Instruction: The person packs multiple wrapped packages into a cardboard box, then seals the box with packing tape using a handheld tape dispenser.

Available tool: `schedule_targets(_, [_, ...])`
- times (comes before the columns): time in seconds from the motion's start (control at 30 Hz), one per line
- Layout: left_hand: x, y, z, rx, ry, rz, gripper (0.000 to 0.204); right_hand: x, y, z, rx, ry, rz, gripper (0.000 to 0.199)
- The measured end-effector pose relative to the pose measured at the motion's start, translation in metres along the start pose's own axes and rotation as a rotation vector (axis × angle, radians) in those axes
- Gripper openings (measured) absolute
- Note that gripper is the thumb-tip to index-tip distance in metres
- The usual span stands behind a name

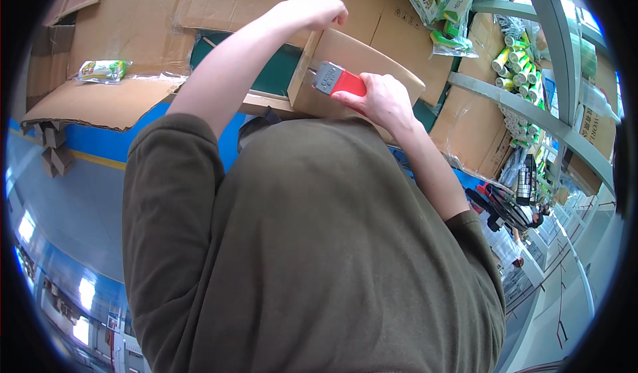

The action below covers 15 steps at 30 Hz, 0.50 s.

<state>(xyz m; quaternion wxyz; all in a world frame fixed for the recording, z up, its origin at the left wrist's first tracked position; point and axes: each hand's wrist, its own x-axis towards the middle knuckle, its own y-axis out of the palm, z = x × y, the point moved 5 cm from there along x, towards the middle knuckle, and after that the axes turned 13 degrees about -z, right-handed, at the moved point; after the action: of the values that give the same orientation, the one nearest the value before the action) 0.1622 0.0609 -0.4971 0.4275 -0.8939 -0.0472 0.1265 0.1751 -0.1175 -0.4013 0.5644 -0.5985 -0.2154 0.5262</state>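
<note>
My right hand (387, 100) is wrapped round a hand tool (340, 83) with a red body and a grey metal head. The tool's head lies over the near side of a small brown cardboard box (372, 57), which stands tilted close to my body. My left hand (318, 10) is bent over beside the box's upper left corner with its fingers curled. What those fingers hold, if anything, is hidden behind the hand.
Large cardboard sheets (133, 20) cover much of the dark green worktop (279, 67). A packet in clear wrap (104, 71) lies at left. Green-and-white packets (458, 4) are heaped at far right, near a grey metal frame (518, 104). People are in the right background.
</note>
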Motion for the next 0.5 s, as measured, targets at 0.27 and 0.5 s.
schedule_targets(0.27, [0.065,0.081,-0.084,-0.211,0.219,0.141,0.043,-0.002,0.002,-0.003,0.050,-0.017,-0.002,0.065])
schedule_targets(0.5, [0.049,0.074,-0.092,-0.331,0.144,0.366,0.041,-0.007,-0.001,-0.011,0.099,-0.011,0.095,0.066])
